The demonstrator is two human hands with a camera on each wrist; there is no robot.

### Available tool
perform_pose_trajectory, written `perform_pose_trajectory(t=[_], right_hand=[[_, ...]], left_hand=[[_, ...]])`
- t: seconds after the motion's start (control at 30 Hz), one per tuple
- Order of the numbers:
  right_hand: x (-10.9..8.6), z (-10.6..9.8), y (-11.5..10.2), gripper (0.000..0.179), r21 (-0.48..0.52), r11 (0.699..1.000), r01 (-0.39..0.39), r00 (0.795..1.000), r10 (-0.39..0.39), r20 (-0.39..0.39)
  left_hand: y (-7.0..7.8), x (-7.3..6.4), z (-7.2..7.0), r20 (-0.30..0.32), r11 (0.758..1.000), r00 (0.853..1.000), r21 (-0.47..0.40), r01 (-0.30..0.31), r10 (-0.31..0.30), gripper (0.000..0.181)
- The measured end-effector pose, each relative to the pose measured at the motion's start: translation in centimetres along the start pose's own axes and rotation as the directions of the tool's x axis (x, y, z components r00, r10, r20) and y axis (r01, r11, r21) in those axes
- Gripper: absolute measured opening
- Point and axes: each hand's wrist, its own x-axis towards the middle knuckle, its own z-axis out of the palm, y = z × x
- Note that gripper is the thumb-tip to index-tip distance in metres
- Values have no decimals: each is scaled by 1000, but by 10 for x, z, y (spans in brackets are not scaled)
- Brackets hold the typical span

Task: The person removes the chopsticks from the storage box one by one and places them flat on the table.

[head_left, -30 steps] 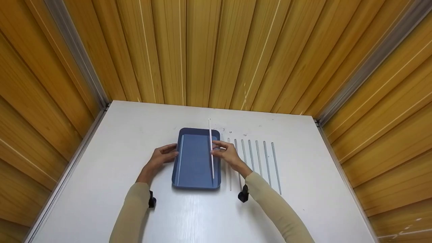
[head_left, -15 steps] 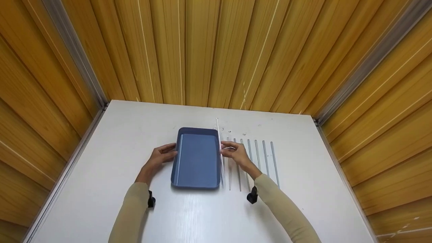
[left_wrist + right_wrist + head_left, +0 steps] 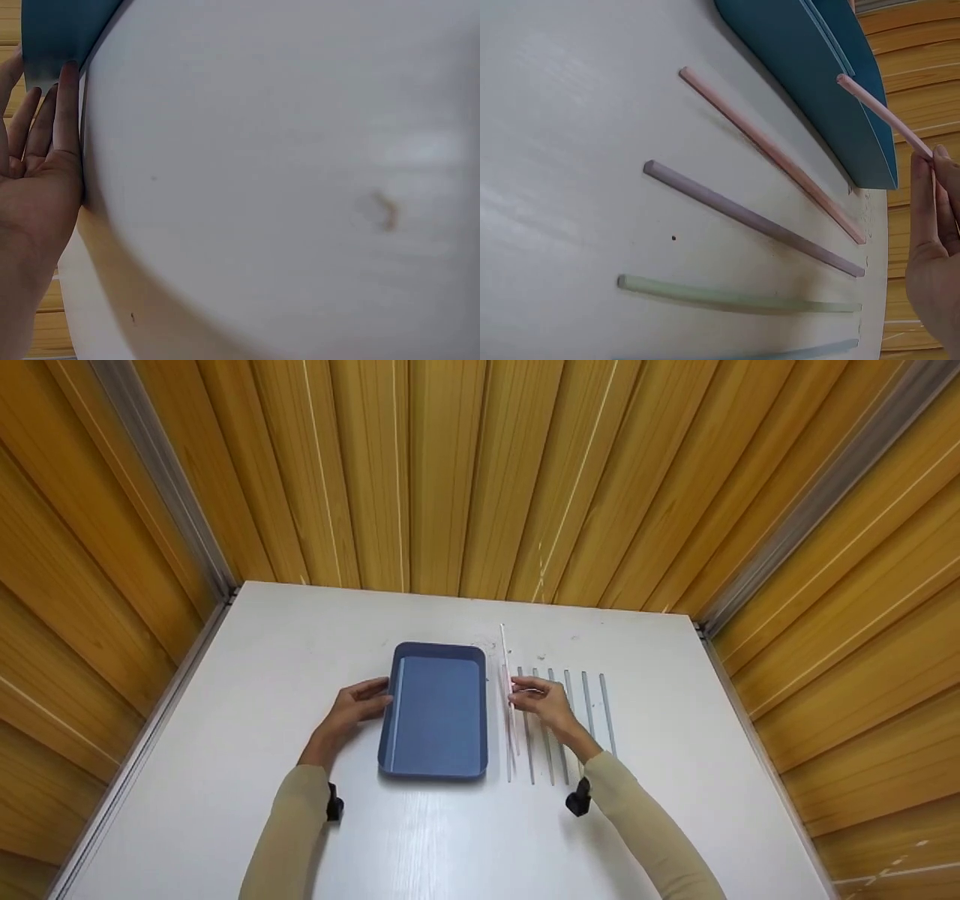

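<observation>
A blue rectangular tray [image 3: 441,720] lies in the middle of the white table in the head view. At its left wall, the fingers of my left hand [image 3: 355,706] touch the outside, nearly straight. My right hand [image 3: 550,706] pinches a pale pink straw [image 3: 885,114] between thumb and fingers, held above the table just right of the tray. Below it lie a salmon-pink straw [image 3: 776,156], a purple straw [image 3: 754,220] and a green straw [image 3: 735,295]. A thin light strip runs along the tray's left inside; whether it is a straw I cannot tell.
Several more straws lie in a row farther right, among them a grey-blue straw [image 3: 607,712], partly behind the right forearm. Wood-patterned walls [image 3: 450,480] close off the back and sides of the table [image 3: 300,622]. Small dark marks dot its top.
My right hand has carried the pale pink straw rightward, from over the tray's right side to above the leftmost straws on the table. The left hand stays at the tray.
</observation>
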Motion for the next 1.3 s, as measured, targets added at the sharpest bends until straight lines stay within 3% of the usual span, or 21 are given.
perform_pose_trajectory(t=[0.17, 0.7, 1.03, 1.3], right_hand=[[-6, -18, -1, 46, -9, 1000, -1, 1000, 1, -13], [-32, -93, 5, 45, -51, 997, -58, 988, 50, -148], [-61, -131, 17, 45, -91, 987, -130, 966, 106, -237], [-73, -157, 16, 44, -58, 991, -124, 955, 103, -279]], left_hand=[[1, 0, 1, -1, 999, 1000, 38, 14, -14, 63], [0, 1, 5, -21, 999, 999, 22, 25, -24, 61], [0, -3, 4, -8, 998, 999, 36, 47, -47, 62], [2, -2, -1, -12, 996, 998, 60, 58, -57, 66]])
